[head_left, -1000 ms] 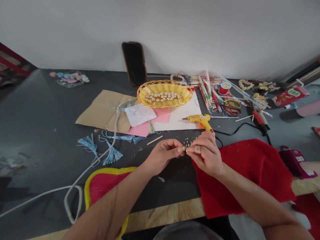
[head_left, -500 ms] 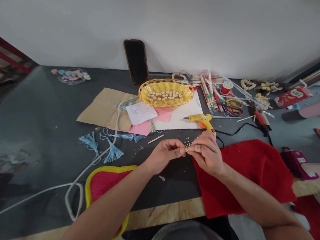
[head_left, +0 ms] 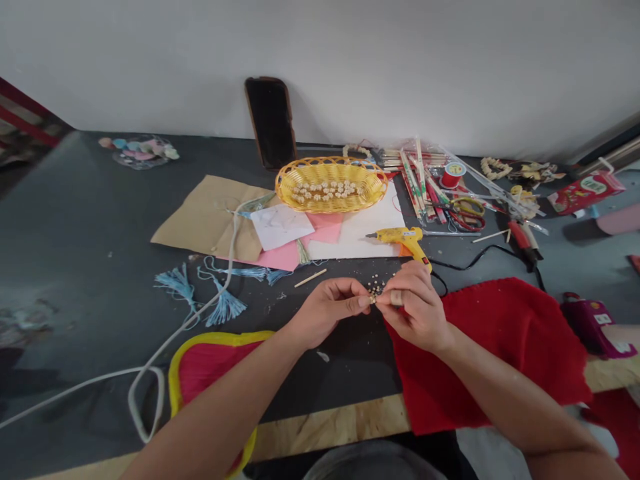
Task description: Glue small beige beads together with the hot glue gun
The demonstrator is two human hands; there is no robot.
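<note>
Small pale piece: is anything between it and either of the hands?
Nothing visible stands in the way: the left hand and right hand meet at the small pale piece. Loose beads lie just beyond the fingertips.

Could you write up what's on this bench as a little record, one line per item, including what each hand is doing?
Left hand: fingertip grip closed on a tiny pale piece
Right hand: fingertip grip at the same piece, ring on one finger
Loose bits: small pale beads just beyond the fingertips
Container: yellow basket holding pale flower-shaped pieces
Tool: yellow glue gun, lying on its side
Cloth: red cloth, partly under the right forearm
Upright: dark-screened phone, behind the basket
</note>
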